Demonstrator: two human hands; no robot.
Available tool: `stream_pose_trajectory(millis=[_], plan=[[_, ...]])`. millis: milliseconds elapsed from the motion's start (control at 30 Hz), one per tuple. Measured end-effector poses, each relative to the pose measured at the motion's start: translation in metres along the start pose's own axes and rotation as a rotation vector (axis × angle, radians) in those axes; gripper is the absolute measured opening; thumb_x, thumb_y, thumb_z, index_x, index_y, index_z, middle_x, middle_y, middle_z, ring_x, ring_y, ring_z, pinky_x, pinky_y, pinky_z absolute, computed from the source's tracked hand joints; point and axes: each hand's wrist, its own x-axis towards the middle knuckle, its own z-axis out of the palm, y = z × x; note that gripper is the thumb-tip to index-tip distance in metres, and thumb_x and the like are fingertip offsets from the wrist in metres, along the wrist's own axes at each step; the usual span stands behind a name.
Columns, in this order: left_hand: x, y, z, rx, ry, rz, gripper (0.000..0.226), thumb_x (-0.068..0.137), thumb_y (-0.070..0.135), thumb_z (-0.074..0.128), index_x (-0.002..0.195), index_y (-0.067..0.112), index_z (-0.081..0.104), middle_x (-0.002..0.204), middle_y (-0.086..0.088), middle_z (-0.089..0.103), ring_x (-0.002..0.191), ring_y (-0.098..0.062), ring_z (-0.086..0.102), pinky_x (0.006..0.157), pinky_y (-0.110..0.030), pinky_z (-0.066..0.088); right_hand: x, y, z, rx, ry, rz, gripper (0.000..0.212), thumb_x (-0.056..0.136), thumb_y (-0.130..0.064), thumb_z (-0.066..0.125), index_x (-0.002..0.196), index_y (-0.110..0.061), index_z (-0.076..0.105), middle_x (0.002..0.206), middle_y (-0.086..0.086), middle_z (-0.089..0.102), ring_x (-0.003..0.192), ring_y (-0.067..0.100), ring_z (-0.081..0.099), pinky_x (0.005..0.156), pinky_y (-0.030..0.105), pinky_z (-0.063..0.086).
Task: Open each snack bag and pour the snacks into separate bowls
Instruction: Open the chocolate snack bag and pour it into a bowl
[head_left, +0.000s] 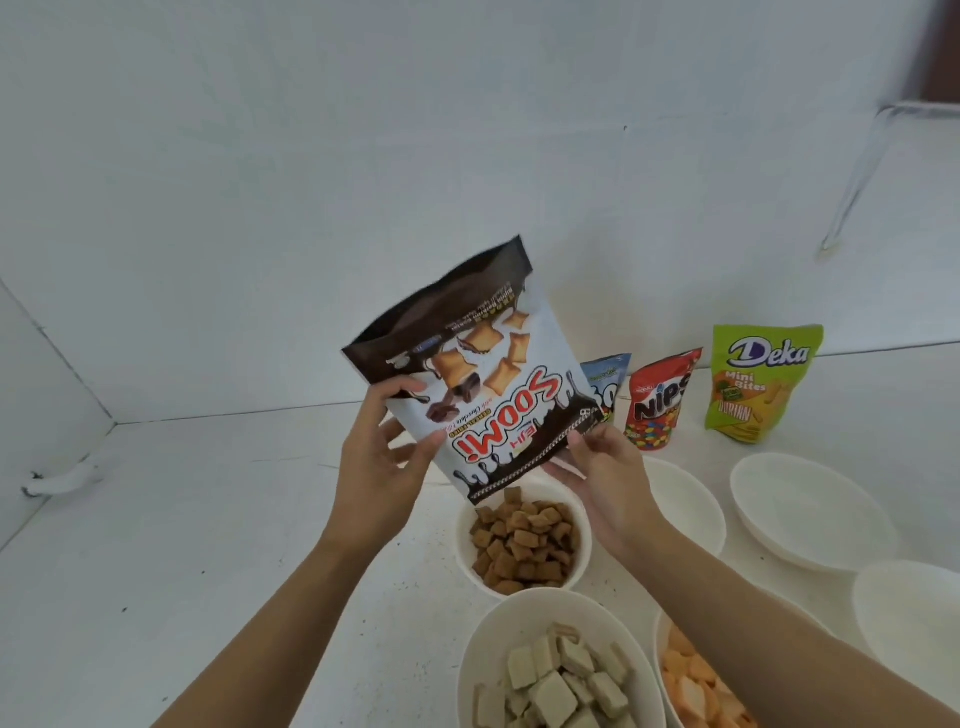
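Step in hand, as judged: emptying the SOOM! bag (478, 384) into the bowl (586, 545) beneath it. To do it well: hold the mouth centred over the bowl, raise the sealed end and shake lightly, so the last pieces drop inside the rim and not onto the worktop (208, 519). Left hand (384, 457) grips the bag's left edge, thumb on the printed front, fingers spread behind. The bag hangs upside down and tilted between the 2 hands, mouth edge lowest, just above the brown pillow snacks (524, 540). Right hand (608, 478) pinches the lower right corner by the mouth; its other fingers are hidden behind. Further right, a blue bag (613, 379), Nips bag (662, 400) and Deka bag (758, 384) stand upright, with 3 empty bowls (810, 509) in front.
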Motion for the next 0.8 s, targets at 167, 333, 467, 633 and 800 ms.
stream_pose_trajectory(millis=[167,333,467,633,800], plan=[[-0.012,-0.013,0.0,-0.041,-0.056,-0.1,0.056,0.085,0.007,0.075,0.13,0.025,0.047,0.118,0.04,0.056,0.111,-0.012,0.068,0.071,-0.031,0.063,-0.001,0.01,-0.008,-0.08,0.025,0.202,0.011,0.103,0.0,0.047,0.095,-0.005,0.053,0.111,0.019,0.073,0.097,0.03,0.072,0.082,0.04,0.059],[-0.003,-0.002,-0.005,-0.086,-0.002,-0.09,0.064,0.08,0.006,0.08,0.13,0.032,0.049,0.123,0.039,0.054,0.109,-0.01,0.07,0.069,-0.029,0.062,-0.001,0.001,0.004,-0.065,0.043,0.076,0.016,0.104,-0.003,0.046,0.09,-0.008,0.05,0.112,0.019,0.071,0.1,0.031,0.07,0.085,0.044,0.059],[-0.006,-0.005,-0.005,-0.047,-0.059,-0.126,0.07,0.08,0.006,0.081,0.128,0.043,0.045,0.118,0.038,0.055,0.107,-0.01,0.071,0.07,-0.029,0.062,-0.003,0.003,0.004,-0.14,0.109,0.141,0.017,0.104,-0.004,0.046,0.089,-0.011,0.051,0.109,0.012,0.071,0.094,0.023,0.069,0.078,0.039,0.057],[-0.007,-0.001,-0.005,-0.064,-0.049,-0.069,0.089,0.079,0.004,0.081,0.132,0.056,0.032,0.128,0.047,0.04,0.121,-0.01,0.062,0.075,-0.026,0.061,-0.007,0.003,0.011,-0.066,0.049,0.081,0.012,0.106,-0.003,0.041,0.1,-0.004,0.052,0.11,0.015,0.071,0.101,0.028,0.07,0.085,0.044,0.059],[-0.013,0.003,0.011,-0.231,0.029,-0.099,0.104,0.075,-0.008,0.081,0.139,0.049,0.024,0.125,0.043,0.045,0.122,0.002,0.059,0.075,-0.032,0.062,-0.011,0.009,0.015,-0.022,0.054,0.072,0.012,0.105,-0.002,0.041,0.096,-0.006,0.049,0.114,0.018,0.069,0.104,0.031,0.07,0.086,0.047,0.06]])
